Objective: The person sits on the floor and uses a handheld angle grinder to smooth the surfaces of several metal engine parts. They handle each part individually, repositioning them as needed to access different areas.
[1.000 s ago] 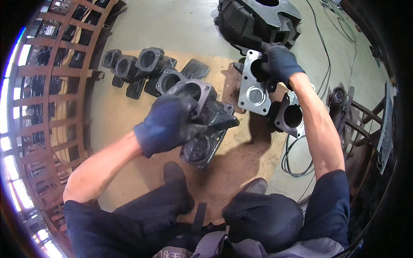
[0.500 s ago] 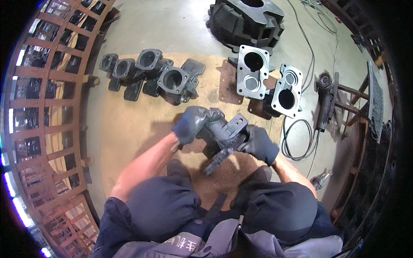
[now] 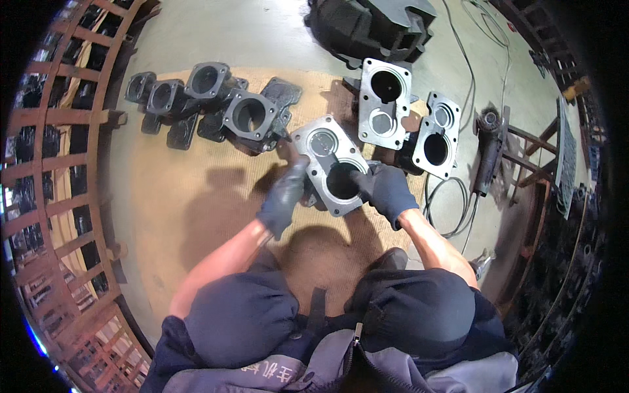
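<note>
A dark metal casting [image 3: 319, 178] is between my hands, its pale machined flange facing up. That flange has a large open bore, a round recess and several corner bolt holes. My left hand [image 3: 286, 191], in a dark glove, grips its left edge. My right hand [image 3: 388, 190], also gloved, grips the right side, with the thumb at the bore's rim. Two similar castings, a farther one [image 3: 367, 108] and a nearer one [image 3: 422, 147], stand to the right, flanges up. At the left are several dark castings [image 3: 246, 136] with round openings. The underside of the held casting is hidden.
A tan ribbed mat [image 3: 157, 216] lies on the grey floor. Beyond it sits a large black housing [image 3: 367, 29]. At the right are a dark handheld power tool [image 3: 486, 157], looped cable [image 3: 452, 232] and a metal frame [image 3: 540, 141]. Brown slatted crates [image 3: 49, 157] line the left.
The held casting has been turned over, bringing its pale flange up, and moved away from my knees. Both hands have shifted their grip on it. The view has shifted slightly.
</note>
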A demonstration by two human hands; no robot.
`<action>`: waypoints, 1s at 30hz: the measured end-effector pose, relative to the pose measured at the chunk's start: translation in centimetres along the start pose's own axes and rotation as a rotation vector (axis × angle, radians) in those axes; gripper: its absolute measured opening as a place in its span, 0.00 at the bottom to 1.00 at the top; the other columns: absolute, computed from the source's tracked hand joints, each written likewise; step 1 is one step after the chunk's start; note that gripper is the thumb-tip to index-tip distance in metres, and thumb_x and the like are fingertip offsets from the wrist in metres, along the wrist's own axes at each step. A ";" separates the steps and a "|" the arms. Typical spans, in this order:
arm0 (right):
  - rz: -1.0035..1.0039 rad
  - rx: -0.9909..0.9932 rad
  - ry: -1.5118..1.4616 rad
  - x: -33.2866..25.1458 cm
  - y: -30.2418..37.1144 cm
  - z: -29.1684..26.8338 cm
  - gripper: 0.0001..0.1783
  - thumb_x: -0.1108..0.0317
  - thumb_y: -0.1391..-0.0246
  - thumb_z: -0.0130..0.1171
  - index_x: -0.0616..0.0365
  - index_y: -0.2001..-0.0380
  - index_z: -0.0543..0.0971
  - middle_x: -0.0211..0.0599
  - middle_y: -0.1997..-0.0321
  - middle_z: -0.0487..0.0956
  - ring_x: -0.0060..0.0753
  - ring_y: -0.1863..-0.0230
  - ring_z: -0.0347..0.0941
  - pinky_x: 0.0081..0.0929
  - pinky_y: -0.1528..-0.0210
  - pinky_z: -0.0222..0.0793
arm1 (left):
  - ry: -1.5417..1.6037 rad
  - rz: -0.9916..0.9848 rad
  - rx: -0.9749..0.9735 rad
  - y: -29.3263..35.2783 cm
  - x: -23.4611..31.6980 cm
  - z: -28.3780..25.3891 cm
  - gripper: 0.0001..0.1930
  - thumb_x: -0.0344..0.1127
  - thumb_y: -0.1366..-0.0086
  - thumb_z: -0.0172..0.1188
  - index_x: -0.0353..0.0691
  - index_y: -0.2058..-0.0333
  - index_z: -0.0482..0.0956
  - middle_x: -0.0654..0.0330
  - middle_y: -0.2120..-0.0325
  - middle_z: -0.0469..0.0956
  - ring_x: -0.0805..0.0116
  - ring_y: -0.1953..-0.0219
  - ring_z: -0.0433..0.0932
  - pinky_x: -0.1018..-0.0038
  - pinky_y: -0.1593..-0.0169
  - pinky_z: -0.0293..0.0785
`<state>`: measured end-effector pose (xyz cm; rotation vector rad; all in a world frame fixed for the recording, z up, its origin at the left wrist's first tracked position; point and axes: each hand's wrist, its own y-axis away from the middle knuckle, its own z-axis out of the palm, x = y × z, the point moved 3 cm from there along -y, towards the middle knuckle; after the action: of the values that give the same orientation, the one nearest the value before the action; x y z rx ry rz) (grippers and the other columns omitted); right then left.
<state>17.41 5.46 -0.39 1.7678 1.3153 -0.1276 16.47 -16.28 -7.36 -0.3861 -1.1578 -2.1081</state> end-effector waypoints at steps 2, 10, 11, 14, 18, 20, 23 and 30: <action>0.022 -0.044 0.002 0.5 -0.2 0.2 0.25 0.47 0.40 0.55 0.62 0.65 0.84 0.52 0.73 0.83 0.54 0.67 0.82 0.41 0.64 0.76 | -0.440 0.093 0.035 -0.3 -0.2 0.3 0.13 0.31 0.35 0.66 0.33 0.54 0.77 0.59 0.62 0.81 0.71 0.65 0.78 0.74 0.61 0.75; 0.132 -0.036 -0.248 0.9 0.5 2.3 0.32 0.42 0.42 0.63 0.67 0.76 0.82 0.37 0.84 0.79 0.25 0.85 0.74 0.26 0.83 0.68 | -1.099 0.459 0.070 0.7 4.5 2.6 0.23 0.35 0.40 0.70 0.27 0.50 0.77 0.46 0.60 0.83 0.56 0.58 0.82 0.68 0.54 0.77; 0.152 -0.084 -0.210 0.9 0.3 2.0 0.31 0.43 0.42 0.62 0.67 0.72 0.83 0.41 0.82 0.81 0.31 0.82 0.78 0.29 0.77 0.72 | -1.434 0.337 0.022 1.2 6.4 2.8 0.27 0.41 0.40 0.68 0.29 0.48 0.76 0.45 0.61 0.83 0.53 0.56 0.83 0.64 0.49 0.76; 0.182 -0.209 -0.071 1.0 0.0 -0.2 0.32 0.41 0.41 0.60 0.67 0.69 0.84 0.45 0.80 0.82 0.36 0.78 0.82 0.33 0.71 0.76 | -1.809 1.215 0.321 1.4 11.3 2.1 0.27 0.50 0.40 0.67 0.32 0.52 0.79 0.45 0.66 0.82 0.51 0.59 0.83 0.58 0.39 0.69; -0.047 -0.232 0.195 -0.9 0.3 -1.9 0.32 0.38 0.41 0.58 0.61 0.71 0.84 0.51 0.76 0.82 0.54 0.71 0.82 0.43 0.65 0.76 | -2.098 1.194 0.373 -1.3 13.6 -1.6 0.24 0.53 0.43 0.68 0.35 0.64 0.82 0.46 0.74 0.80 0.50 0.66 0.83 0.54 0.32 0.62; -0.152 -0.158 0.398 -2.4 0.8 -3.0 0.28 0.43 0.40 0.60 0.62 0.69 0.85 0.52 0.75 0.82 0.51 0.71 0.82 0.39 0.66 0.76 | -2.148 0.891 0.263 -2.3 13.8 -2.2 0.24 0.55 0.43 0.67 0.35 0.69 0.81 0.45 0.76 0.80 0.48 0.68 0.82 0.53 0.34 0.65; -0.273 0.012 0.372 -5.5 2.1 -5.8 0.27 0.42 0.40 0.58 0.57 0.72 0.85 0.51 0.71 0.83 0.57 0.68 0.81 0.45 0.64 0.76 | -2.083 0.895 0.301 -2.0 15.0 -1.9 0.21 0.51 0.42 0.66 0.35 0.75 0.79 0.43 0.78 0.79 0.48 0.71 0.81 0.55 0.42 0.73; -0.627 0.173 0.369 -14.3 2.0 -7.7 0.17 0.54 0.41 0.61 0.59 0.69 0.84 0.51 0.72 0.81 0.54 0.69 0.80 0.41 0.66 0.76 | -1.966 0.366 0.010 2.0 24.2 4.5 0.18 0.43 0.34 0.53 0.34 0.63 0.85 0.43 0.66 0.83 0.46 0.65 0.83 0.58 0.56 0.78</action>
<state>9.73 0.59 13.23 1.4999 2.1568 -0.2780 0.23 -23.68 9.67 -2.6708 -1.6543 -0.8501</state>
